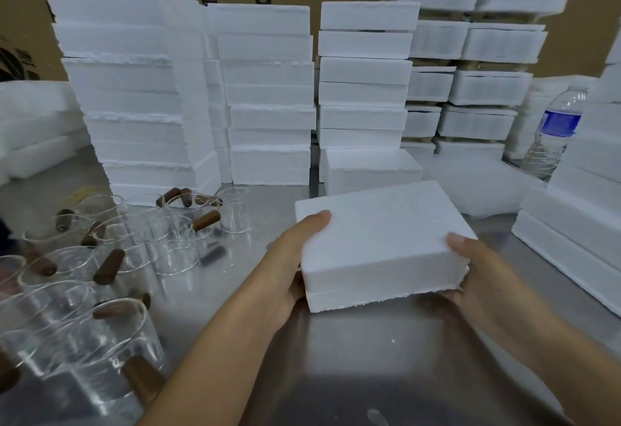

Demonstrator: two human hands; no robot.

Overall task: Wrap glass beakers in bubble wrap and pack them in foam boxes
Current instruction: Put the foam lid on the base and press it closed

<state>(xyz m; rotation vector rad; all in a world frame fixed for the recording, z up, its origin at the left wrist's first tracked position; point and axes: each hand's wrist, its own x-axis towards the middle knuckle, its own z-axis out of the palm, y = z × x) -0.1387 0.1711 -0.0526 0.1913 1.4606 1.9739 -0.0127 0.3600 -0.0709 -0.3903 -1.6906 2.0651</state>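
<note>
White foam box (383, 241) sits closed between both hands, long axis running away and rightward. Left hand (292, 257) and right hand (477, 271) clamp its opposite ends; glass beakers (168, 241) lie leftward, nearer the left hand.

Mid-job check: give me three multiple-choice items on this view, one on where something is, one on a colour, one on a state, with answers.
1. Where do the beakers stand relative to the held foam box?
A. To its left
B. To its right
C. On top of it

2. What colour is the bottle label?
A. Red
B. Blue
C. Green

3. What state is the held foam box in?
A. Lid off, lying beside it
B. Crushed flat
C. Closed, held by both hands

Answers:
1. A: the beakers crowd the table on the left, apart from the box.
2. B: a blue band wraps the bottle at right.
3. C: the left hand and right hand each have a grip on one end, and the lid sits on the base.
</note>
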